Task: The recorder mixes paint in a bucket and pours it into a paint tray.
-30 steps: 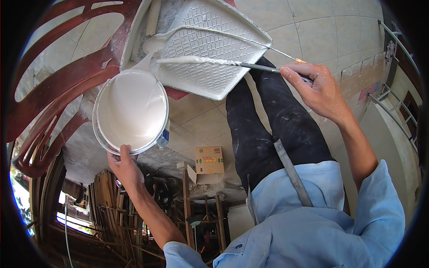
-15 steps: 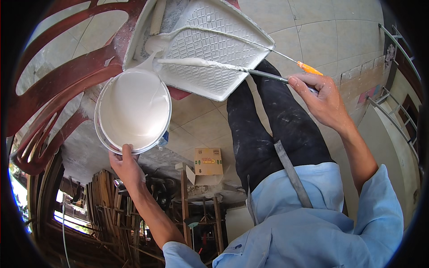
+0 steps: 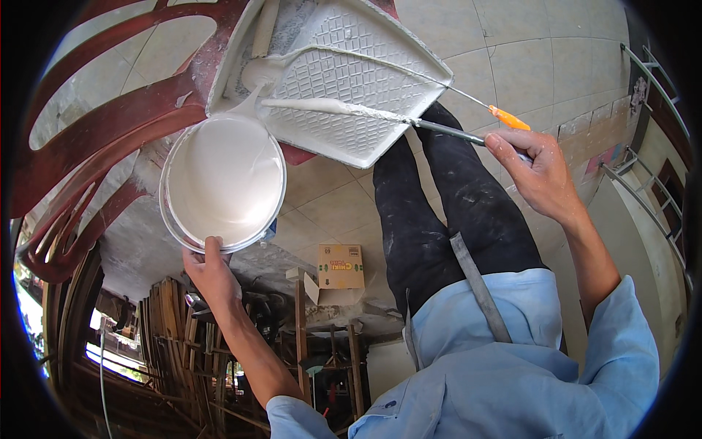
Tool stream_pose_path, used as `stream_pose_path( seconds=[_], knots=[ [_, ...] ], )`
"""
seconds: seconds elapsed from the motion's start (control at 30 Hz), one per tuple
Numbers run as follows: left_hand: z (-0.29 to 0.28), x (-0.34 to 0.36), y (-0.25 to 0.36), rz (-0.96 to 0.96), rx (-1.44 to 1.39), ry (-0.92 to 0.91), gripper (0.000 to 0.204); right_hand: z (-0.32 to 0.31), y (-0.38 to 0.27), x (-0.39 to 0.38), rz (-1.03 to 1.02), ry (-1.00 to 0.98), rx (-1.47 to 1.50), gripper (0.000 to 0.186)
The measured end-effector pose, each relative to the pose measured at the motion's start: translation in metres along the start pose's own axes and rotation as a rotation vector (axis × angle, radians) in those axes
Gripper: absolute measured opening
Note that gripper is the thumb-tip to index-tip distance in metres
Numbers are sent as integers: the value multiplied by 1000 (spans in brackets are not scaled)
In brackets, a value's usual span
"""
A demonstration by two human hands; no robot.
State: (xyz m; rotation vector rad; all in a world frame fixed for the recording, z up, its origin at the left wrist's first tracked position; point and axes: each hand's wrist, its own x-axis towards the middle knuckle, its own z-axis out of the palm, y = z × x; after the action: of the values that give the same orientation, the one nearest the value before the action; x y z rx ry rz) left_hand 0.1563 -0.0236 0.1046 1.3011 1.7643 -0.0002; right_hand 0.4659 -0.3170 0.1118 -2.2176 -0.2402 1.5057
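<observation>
"What does the left hand (image 3: 212,274) have?"

"A white bucket (image 3: 283,179)! Its fingers hold the near edge tight. The thumb is on top, and the others are tucked under, so I can't see them well."

"Is the bucket standing up straight?"

"No, it's tipped. It is just beside the tray (image 3: 365,86), on the left. White paint (image 3: 252,100) runs out over its far edge and down into the tray."

"And the right hand (image 3: 537,168)?"

"Its fingers are closed around a grey stick (image 3: 453,133). The other end of the stick is over the tray, and it's all covered in paint."

"What else is by the tray?"

"A thin rod with an orange handle (image 3: 510,118) goes across it. The handle pokes out past the tray, near the right hand but not touching it. There's a pale tube (image 3: 265,31) at the far left end too. A red chair (image 3: 80,157) is on the left, right up by the tray."

"And down on the floor (image 3: 512,73)?"

"A brown box (image 3: 341,266), well apart from both hands."
</observation>
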Motion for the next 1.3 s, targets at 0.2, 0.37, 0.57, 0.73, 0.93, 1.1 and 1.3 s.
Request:
stream_pose_path(
  seconds=[0.2, 0.37, 0.57, 0.73, 0.93, 1.1, 1.3],
  knots=[
    [-2, -1, 1, -13, -7, 1, 44, -1, -4, -3, 1, -5, -20, 34],
    [-2, 0, 1, -9, 3, -3, 44, -1, -7, -6, 21, -15, -16, 35],
    [0, -1, 2, -15, 5, -4, 44, -4, -13, -9, 31, -19, -19, 34],
    [-1, -1, 2, -2, 1, -3, 43, -6, -14, -11, 44, -21, -31, 33],
    [3, -3, 6, -9, 2, -5, 44, -5, -7, -13, -61, 37, -23, 32],
    [2, -2, 6, -8, 9, -5, 43, -9, -10, -14, -43, 7, -23, 32],
    [1, 0, 6, -12, 10, -2, 43, -11, -17, -12, 44, -114, -14, 32]
  ],
)
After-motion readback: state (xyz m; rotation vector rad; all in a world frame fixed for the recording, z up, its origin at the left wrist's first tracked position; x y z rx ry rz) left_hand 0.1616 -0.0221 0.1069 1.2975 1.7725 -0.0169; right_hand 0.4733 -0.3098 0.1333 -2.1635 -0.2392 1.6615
